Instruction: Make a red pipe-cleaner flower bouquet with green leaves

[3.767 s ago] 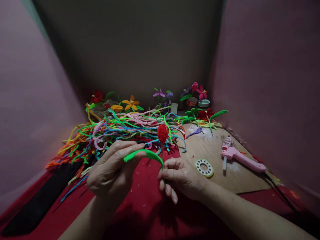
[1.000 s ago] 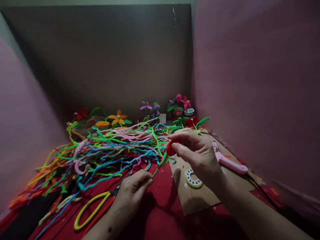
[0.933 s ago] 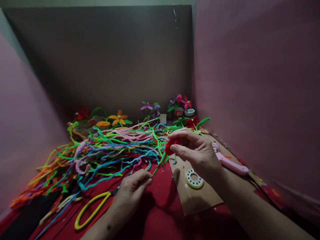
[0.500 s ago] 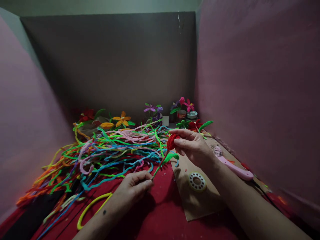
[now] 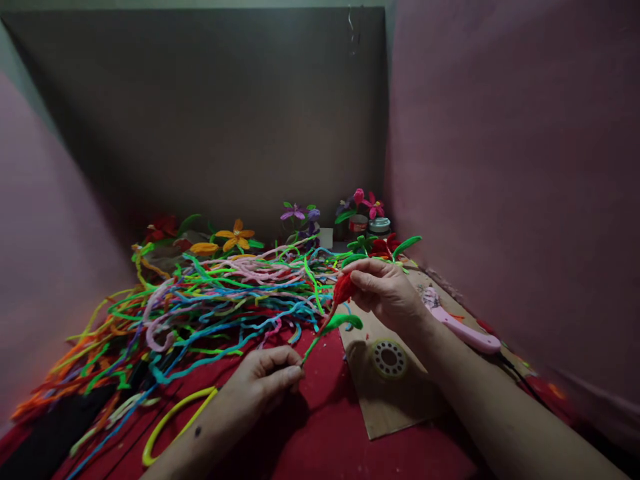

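Right hand (image 5: 391, 293) moved from stem (image 5: 311, 349) up to red bud (image 5: 343, 287), pinching it, left hand (image 5: 265, 379) pinching stem's apparent lower end

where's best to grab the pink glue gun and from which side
Probably by the long, slim handle of the pink glue gun, from above and the right: it slants rightward and toward the wearer, cable at that end, while the right forearm crowds its left side.
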Motion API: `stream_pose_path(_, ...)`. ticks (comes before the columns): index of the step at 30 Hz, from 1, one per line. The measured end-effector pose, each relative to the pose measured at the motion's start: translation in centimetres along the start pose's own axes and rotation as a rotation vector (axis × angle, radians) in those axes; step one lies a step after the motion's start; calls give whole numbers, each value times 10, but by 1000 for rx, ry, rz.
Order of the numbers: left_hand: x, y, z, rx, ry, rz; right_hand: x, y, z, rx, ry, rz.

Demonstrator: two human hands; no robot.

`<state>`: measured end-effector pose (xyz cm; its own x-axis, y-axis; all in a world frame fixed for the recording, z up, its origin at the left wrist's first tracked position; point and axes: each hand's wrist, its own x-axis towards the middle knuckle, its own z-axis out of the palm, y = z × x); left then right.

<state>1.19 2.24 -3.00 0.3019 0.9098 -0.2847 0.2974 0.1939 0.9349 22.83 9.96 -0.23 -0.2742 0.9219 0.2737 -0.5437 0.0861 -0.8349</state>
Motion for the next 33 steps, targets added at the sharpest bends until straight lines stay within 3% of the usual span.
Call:
stream_pose_path(6,1,-3,1,119,49,77,0,3,-1,15,54,16)
stream_pose_path(13,1,-6,0,193,94,149,1,3,-3,-5,9,-58)
stream_pose_path(20,5,-6,1,55,153,98,0,0,-8,-32,388,-195)
stream_pose_path(22,6,-6,2,10,197,110,-7,2,-4,-98,421,-250)
stream_pose_path(25,6,-4,2,-59,276,147,-21,9,8,-367,282,-309)
stream_pose_path(28,4,-1,3,-105,323,177,-32,23,24,-589,51,-215)
stream_pose_path(30,2,-1,4,-116,326,192,-37,35,33,-618,-78,-126)
stream_pose_path(33,0,-1,8,-100,299,184,-40,52,41,-541,-171,-5)
